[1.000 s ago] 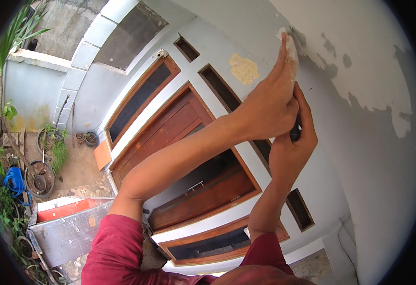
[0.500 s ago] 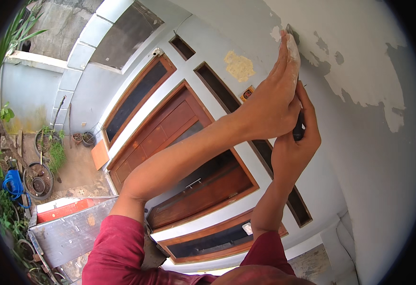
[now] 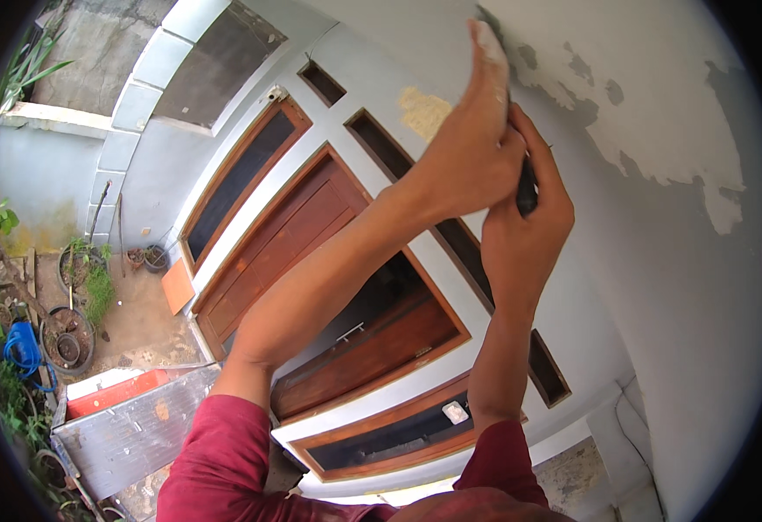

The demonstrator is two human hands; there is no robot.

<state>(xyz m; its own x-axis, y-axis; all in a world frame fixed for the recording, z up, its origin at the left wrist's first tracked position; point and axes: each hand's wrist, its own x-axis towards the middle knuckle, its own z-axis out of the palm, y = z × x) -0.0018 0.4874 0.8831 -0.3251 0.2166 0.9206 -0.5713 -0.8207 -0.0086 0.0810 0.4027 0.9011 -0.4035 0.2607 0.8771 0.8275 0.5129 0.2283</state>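
Note:
My right hand [image 3: 533, 196] is wrapped around the black handle [image 3: 527, 190] of a scraper. The scraper's thin dark blade [image 3: 490, 24] rests against a pale grey overhead surface [image 3: 572, 200], though most of it is hidden by my hands. Stretched out and dusted white at the edge, the fingers of my left hand [image 3: 481, 117] lie flat along the tool, just above my right hand. Beside the blade is a rough, off-white patch [image 3: 659, 104] with ragged grey spots.
Below are a brown wooden door [image 3: 289, 252], narrow recessed wall slots [image 3: 376, 143] and a yellowish wall patch [image 3: 422, 111]. At the lower left lies a grey metal-like panel [image 3: 133, 426], with potted plants [image 3: 67, 339] beyond it. A cable [image 3: 633, 435] hangs at the lower right.
Both hands and the scraper have moved up and to the left along the grey surface, away from the ragged patch. The whole view has shifted slightly too.

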